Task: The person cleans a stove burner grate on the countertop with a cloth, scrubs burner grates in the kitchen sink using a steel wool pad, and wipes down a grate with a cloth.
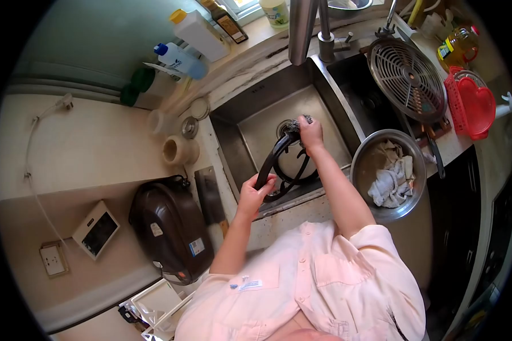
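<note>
Steel sink walls surround the black ring rack, slanting between the left hand gripping its near end and the right hand pressing a scouring pad, where a hard push could wrench it loose.

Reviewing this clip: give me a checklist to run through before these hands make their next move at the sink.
1. Left hand has a grip on the black rack: ok.
2. Right hand holds the metal scourer at the rack: ok.
3. Rack is within the large basin: ok.
4. Cleaver stowed away from the hands: not ok, it lies beside the basin, near the left forearm.
5. Rack free of residue: cannot tell.
6. Metal bowl of cloths fully supported: cannot tell.
</note>
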Demonstrator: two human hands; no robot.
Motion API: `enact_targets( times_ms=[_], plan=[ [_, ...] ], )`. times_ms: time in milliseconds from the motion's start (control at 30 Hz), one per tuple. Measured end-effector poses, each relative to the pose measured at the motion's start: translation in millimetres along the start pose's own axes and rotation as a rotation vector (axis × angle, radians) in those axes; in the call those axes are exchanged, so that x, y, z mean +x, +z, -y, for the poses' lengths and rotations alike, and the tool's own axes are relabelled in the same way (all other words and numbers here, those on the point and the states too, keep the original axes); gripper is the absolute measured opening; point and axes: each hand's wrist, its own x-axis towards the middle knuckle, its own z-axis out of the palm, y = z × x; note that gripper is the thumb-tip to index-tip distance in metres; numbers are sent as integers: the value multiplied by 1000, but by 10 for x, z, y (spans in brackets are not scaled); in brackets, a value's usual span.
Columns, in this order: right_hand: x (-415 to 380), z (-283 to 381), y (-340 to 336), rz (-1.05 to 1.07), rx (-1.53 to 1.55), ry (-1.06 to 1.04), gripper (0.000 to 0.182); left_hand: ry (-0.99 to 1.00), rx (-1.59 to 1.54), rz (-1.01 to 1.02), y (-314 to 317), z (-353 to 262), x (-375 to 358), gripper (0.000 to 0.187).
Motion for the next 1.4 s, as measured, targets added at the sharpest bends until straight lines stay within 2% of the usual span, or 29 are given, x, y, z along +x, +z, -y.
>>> enact_targets(
  times_ms=[133,167,200,300,367,400,500,567,633,700,733,767,833,867,900,967,1000,1100,1167,1267,1333,1367,1400],
  plan=[
    [-161,381,23,-174,-205,-193,30,59,253,49,13,-110,53,16],
    [-210,474,19,-167,-228,-196,29,74,321,62,24,-148,78,18],
    [-272,564,20,-160,-249,-200,29,241,293,56,86,-159,112,24],
    [-435,703,50,-114,-243,-292,29,196,378,64,217,-348,180,22],
    [-512,786,-17,-48,-210,-388,31,180,314,32,258,-321,203,20],
    [-511,737,-113,-49,-331,-512,32,169,286,24,270,-297,223,19],
    [-858,947,-553,-168,-341,-644,30,266,326,-38,280,-145,261,18],
    [-1002,912,-967,-328,-527,-688,31,265,267,-78,327,-133,267,18],
    [-1075,751,-1354,-421,-698,-571,27,215,237,-119,285,-76,314,19],
    [-1064,452,-1613,-495,-914,-596,29,154,157,-145,279,-34,330,19],
    [-1081,233,-1686,-427,-1043,-406,36,140,124,-151,293,-30,329,18],
    [-1146,64,-1702,-243,-1177,-283,32,127,91,-158,305,-26,326,18],
    [-1221,-60,-1757,-61,-1448,-566,28,119,81,-155,306,-2,333,17],
    [-1170,-19,-1906,20,-1467,-575,27,116,78,-157,297,6,332,17],
    [-1093,27,-1990,-101,-1464,-544,26,110,67,-150,288,6,321,17],
    [-1005,162,-2019,-168,-1408,-394,26,103,38,-135,294,-3,313,18],
    [-1018,276,-1958,-118,-1274,-338,26,105,33,-135,301,-13,309,18],
    [-1166,697,-1543,-272,-920,-530,26,108,10,-127,309,-35,299,18],
    [-1254,965,-1179,-305,-837,-622,26,103,-16,-112,310,-37,285,18],
    [-1254,1003,-566,-66,-542,-724,24,139,88,-106,350,-54,279,18],
    [-1326,859,-157,72,-477,-760,25,478,152,-97,338,87,338,17],
    [-1375,780,44,56,-513,-730,27,645,185,-92,319,142,343,16],
    [-1350,766,132,-11,-553,-760,27,632,233,-89,318,70,263,14]
  ],
)
